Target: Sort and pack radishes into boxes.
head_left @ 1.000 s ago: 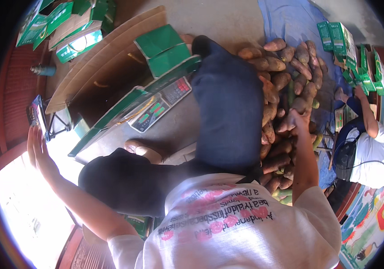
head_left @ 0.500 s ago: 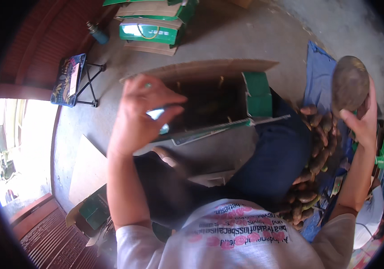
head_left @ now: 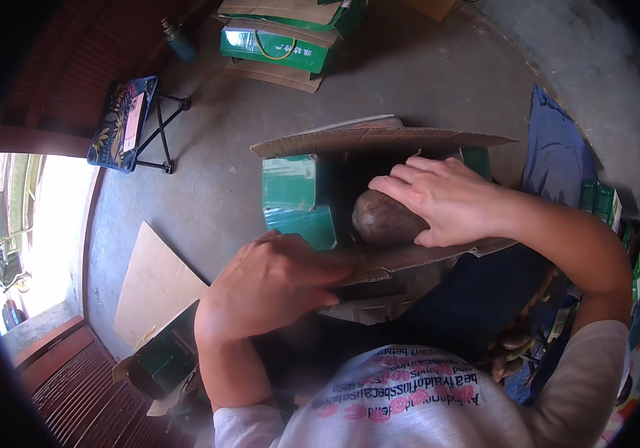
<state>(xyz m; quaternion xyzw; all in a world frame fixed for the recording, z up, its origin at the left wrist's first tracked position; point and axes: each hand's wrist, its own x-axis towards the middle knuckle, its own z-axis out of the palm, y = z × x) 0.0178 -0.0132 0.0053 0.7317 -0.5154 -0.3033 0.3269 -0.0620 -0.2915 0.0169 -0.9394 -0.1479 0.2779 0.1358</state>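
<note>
I see the right hand [head_left: 447, 198] with its grip clamped over a brown sweet potato [head_left: 383, 219], holding it inside the open cardboard box [head_left: 380, 140] on the floor. The left hand [head_left: 271, 284] presses the box's near flap [head_left: 417, 257], fingers closed on its edge.

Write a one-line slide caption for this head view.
Right hand lowers a brown sweet potato into an open cardboard box; left hand holds its near flap.
</note>
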